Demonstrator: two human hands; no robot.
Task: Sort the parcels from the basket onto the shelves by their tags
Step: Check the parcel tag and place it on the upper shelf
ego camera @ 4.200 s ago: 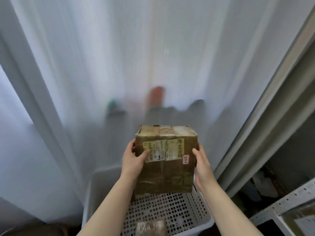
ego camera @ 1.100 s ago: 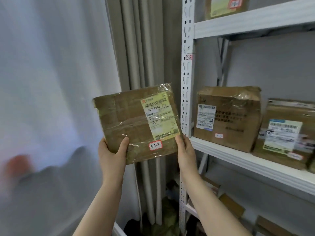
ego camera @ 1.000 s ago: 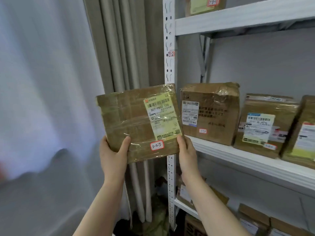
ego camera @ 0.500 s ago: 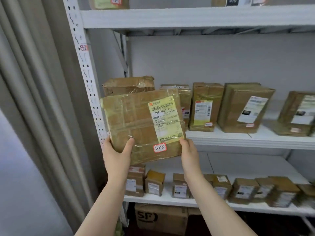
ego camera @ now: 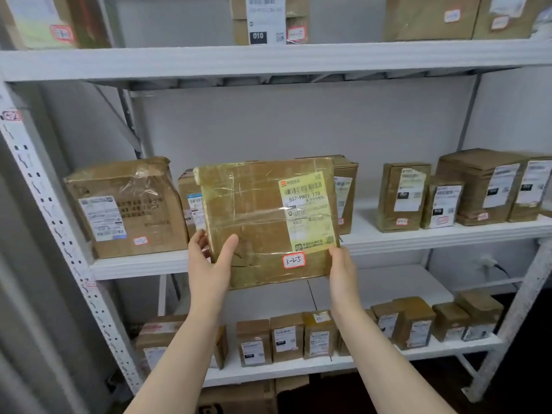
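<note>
Cardboard parcel (ego camera: pixel 263 222), tagged 3-2-5, is hanging before the middle shelf (ego camera: pixel 418 240) — left hand (ego camera: pixel 210 264), right hand (ego camera: pixel 342 268) clamping its lower corners; advise sliding in level.

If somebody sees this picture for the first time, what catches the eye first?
First the flat taped parcel, held up at centre between the left hand and the right hand, with a red-edged tag reading 3-2-5 low on its face. Behind it, the white middle shelf carries brown boxes, among them a crumpled box at left.
</note>
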